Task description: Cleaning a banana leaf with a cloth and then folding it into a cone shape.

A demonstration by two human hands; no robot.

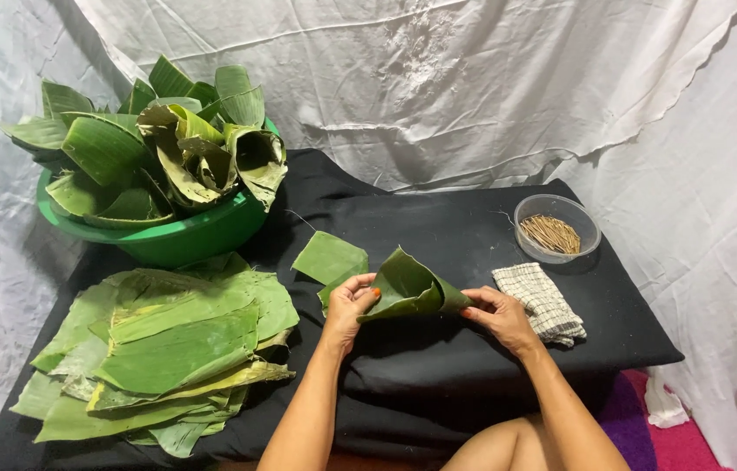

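Both hands hold a folded green banana leaf cone above the black cloth-covered table, near its middle. The left hand pinches its left edge; the right hand pinches its right tip, fingers pressed together. A checked cloth lies just right.

- Basin of folded leaves at ten o'clock.
- Flat leaf pile at eight o'clock, before the basin.
- Bowl of sticks at two o'clock, cloth before it.
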